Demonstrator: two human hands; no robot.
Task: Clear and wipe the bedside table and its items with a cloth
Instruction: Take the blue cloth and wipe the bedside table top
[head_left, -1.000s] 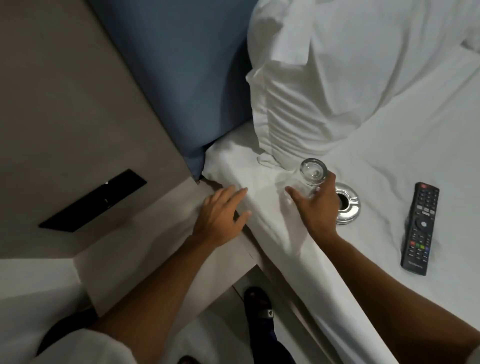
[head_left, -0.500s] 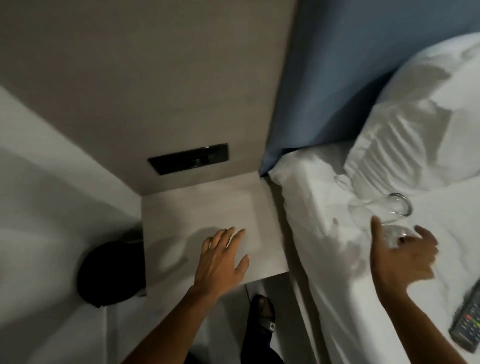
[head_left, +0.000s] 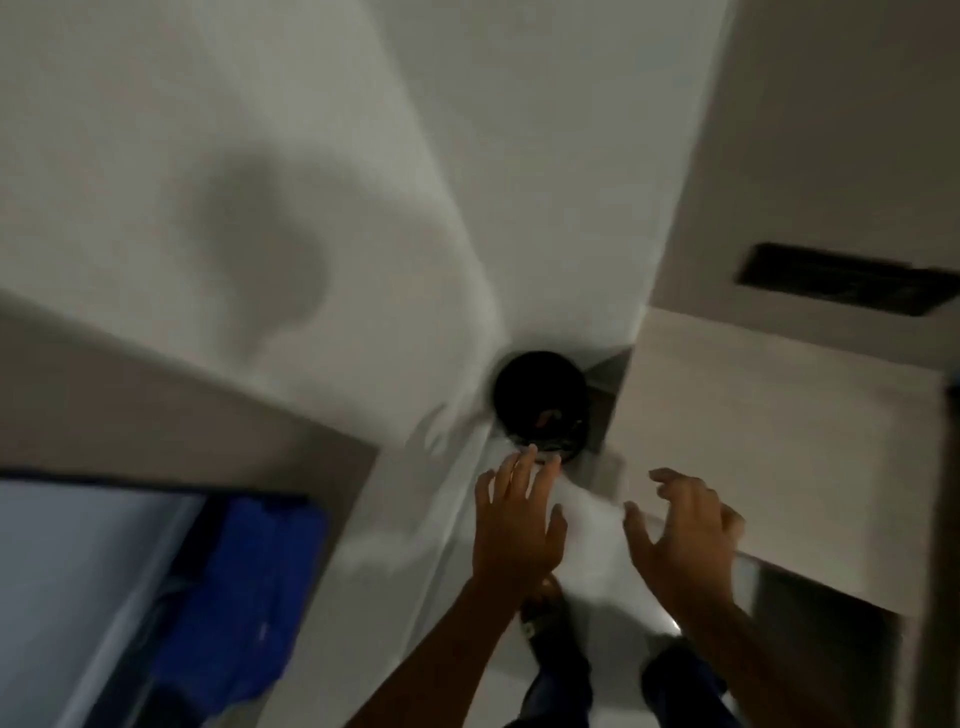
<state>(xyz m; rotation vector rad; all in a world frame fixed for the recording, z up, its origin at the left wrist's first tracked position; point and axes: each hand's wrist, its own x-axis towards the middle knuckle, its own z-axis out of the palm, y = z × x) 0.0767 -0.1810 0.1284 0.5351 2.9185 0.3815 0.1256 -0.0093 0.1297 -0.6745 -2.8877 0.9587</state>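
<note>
The pale wooden bedside table (head_left: 769, 415) fills the right of the blurred head view, its top bare. My left hand (head_left: 517, 514) is spread open over the white floor, just left of the table's front corner and below a black round bin. My right hand (head_left: 685, 535) hovers with fingers apart over the table's front left edge and holds nothing. A blue cloth (head_left: 244, 587) lies at the lower left, well apart from both hands. The bed, the glass, the ashtray and the remote are out of view.
The black round bin (head_left: 540, 405) stands on the floor in the corner left of the table. A black switch panel (head_left: 841, 283) sits on the wall above the table. A light surface with a dark rim (head_left: 62, 587) lies under the blue cloth. My feet (head_left: 561, 649) show below.
The view has swung left, away from the bed. My right hand has let go of the glass and come over to the table's front edge. My left hand has slid off the tabletop toward the bin.
</note>
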